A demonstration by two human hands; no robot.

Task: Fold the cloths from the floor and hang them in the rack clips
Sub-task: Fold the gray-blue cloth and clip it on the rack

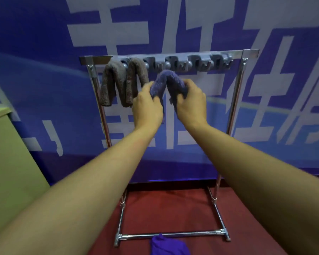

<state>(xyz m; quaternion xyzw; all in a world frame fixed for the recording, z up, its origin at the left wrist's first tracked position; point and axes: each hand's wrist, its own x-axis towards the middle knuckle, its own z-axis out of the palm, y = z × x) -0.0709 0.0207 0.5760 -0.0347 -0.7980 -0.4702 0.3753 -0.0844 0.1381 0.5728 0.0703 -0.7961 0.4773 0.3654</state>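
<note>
behind everything hangs a blue banner with large pale lettering, above a red floor. a chrome rack stands before it, its top bar carrying a grey clip strip. two grey-brown cloths hang folded from the clips at the strip's left end. the left hand and right hand each grip one end of a folded blue cloth, arched just below the strip's middle clips. a purple cloth lies on the floor by the rack's front foot bar.
</note>
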